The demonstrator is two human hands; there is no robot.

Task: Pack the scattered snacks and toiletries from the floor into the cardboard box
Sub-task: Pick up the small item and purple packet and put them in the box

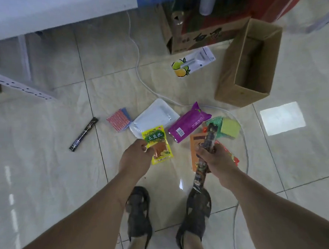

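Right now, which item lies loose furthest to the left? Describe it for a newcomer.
Start at the white packet mid-floor, then move left past the pink-and-blue pack. Alone on the tile lies a dark stick packet, long, thin and slanted, unlike the flat packs nearby.

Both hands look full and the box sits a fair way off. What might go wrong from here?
The left hand only pinches the yellow snack packet by one edge, so it might slip on the way to the cardboard box. The long dark stick pack juts past both sides of the right hand and could catch the box rim. A white cable crosses the floor towards the box, a possible trip.
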